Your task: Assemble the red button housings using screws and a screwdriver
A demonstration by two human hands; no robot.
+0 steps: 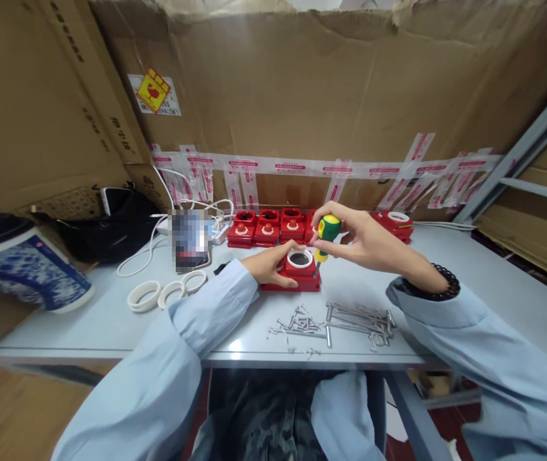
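in the middle of the table [455,253], red box [297,282]: lies between both hands, a white ring [301,266] around the round opening on its top;
left hand [276,264]: clamped on the left part of the red box, thumb toward the near side; this grip seems right for stopping a twist, best kept clear of the shaft;
right hand [352,238]: fingers closed around the handle of a screwdriver [329,228];
screwdriver: handle leaning right, shaft reaching down to the box's right near corner; too small to tell whether its tip sits in a screw;
good turning: bring the shaft in line with the hole, press down first, then turn slowly, so the tip should not slip and scratch the red surface;
small screws [304,320]: heaped nearer the person, beside long metal rods [359,314]; sleeves are best lifted clear of both;
row of red boxes [267,237]: behind, well within reach
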